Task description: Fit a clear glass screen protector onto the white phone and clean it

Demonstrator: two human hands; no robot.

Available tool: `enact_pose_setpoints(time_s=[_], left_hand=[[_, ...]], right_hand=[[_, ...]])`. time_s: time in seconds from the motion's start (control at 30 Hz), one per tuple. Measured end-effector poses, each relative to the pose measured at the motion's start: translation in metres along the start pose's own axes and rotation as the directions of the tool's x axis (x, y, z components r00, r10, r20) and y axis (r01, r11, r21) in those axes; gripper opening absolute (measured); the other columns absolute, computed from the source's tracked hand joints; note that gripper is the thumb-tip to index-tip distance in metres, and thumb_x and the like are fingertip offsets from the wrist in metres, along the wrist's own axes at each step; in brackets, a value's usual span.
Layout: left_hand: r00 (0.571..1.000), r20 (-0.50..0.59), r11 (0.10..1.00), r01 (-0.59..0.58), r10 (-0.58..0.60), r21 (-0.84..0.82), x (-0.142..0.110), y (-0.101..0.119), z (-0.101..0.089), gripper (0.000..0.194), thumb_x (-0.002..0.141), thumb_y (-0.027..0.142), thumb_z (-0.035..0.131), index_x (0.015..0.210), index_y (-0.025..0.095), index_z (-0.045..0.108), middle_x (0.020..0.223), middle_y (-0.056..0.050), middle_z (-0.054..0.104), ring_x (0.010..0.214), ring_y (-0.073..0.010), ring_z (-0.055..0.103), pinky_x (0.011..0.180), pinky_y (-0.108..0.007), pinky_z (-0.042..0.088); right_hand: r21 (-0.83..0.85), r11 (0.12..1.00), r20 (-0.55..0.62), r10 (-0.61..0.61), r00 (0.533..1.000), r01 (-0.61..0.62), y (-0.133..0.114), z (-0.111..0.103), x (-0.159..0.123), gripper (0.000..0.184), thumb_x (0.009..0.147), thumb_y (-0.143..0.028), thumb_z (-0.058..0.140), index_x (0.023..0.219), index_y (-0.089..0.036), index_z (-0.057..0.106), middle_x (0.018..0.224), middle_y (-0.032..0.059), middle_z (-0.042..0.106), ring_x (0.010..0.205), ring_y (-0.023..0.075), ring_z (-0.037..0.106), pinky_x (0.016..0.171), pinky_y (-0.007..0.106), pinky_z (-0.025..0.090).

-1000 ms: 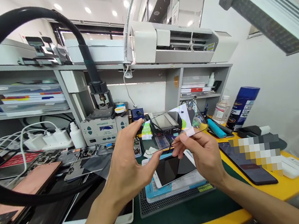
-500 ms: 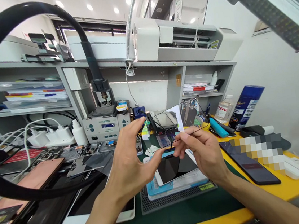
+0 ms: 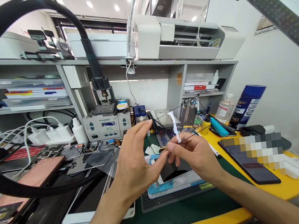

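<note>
A clear screen protector [image 3: 165,129] with a thin black border is held up, tilted, above the mat. My left hand [image 3: 136,161] grips it at its left end, fingers on the far edge and thumb on the near edge. My right hand [image 3: 191,150] is closed in a pinch at the near edge, close to the left thumb. Whether it grips the border or a small film tab there is hidden. A narrow white strip [image 3: 175,127] shows above the right fingers. Below the hands, a phone with a dark screen [image 3: 177,170] lies on a blue-and-white package [image 3: 164,188].
A black ring-shaped tube [image 3: 18,195] arches over the left side. Phones and parts crowd the left, including a pink phone panel [image 3: 37,176]. At right lie a dark phone [image 3: 248,161] and a blue spray can [image 3: 247,107]. A lamp [image 3: 281,8] hangs overhead.
My right hand has shifted left along the near edge, toward my left thumb. The protector's tilt has changed slightly. The green-yellow tab near my left fingertips no longer shows.
</note>
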State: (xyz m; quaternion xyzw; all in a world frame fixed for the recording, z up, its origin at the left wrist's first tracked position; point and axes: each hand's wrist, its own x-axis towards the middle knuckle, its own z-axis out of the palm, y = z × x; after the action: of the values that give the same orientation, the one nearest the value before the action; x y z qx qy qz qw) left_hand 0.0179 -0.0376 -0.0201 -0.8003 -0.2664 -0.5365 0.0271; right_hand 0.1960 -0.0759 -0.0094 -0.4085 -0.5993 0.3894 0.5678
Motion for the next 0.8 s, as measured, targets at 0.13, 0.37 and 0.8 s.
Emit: enact_pose_setpoints(time_s=[0.13,0.37,0.8], left_hand=[[1.0,-0.004,1.0,0.008,-0.008,-0.004,-0.001,0.001,-0.001,0.071,0.084,0.022,0.071,0.145,0.025,0.035,0.138,-0.014,0.052,0.129,-0.0282,0.052,0.108,-0.046,0.046],[1.0,0.024,1.0,0.013,-0.013,-0.011,-0.001,0.001,-0.001,0.073,0.084,0.023,0.071,0.147,0.025,0.034,0.139,-0.013,0.051,0.129,-0.0275,0.051,0.109,-0.044,0.045],[0.997,0.057,0.998,0.057,-0.055,-0.034,-0.003,-0.001,-0.002,0.074,0.085,0.026,0.07,0.148,0.024,0.033,0.142,-0.012,0.051,0.13,-0.0255,0.052,0.109,-0.04,0.044]], right_hand=[[0.018,1.0,-0.016,-0.014,1.0,0.014,0.001,-0.001,0.0,0.026,0.083,-0.04,0.075,0.081,-0.016,0.065,0.061,0.0027,0.069,0.049,0.0122,0.061,0.047,0.023,0.049],[0.04,0.998,-0.048,-0.041,0.998,0.043,0.002,-0.005,0.0,0.026,0.088,-0.039,0.07,0.083,-0.014,0.067,0.066,0.005,0.07,0.051,0.013,0.062,0.049,0.024,0.05],[0.137,0.988,-0.047,-0.062,0.997,0.068,0.008,-0.01,0.003,0.024,0.091,-0.038,0.067,0.086,-0.014,0.068,0.078,0.0066,0.071,0.059,0.0155,0.068,0.049,0.024,0.052]])
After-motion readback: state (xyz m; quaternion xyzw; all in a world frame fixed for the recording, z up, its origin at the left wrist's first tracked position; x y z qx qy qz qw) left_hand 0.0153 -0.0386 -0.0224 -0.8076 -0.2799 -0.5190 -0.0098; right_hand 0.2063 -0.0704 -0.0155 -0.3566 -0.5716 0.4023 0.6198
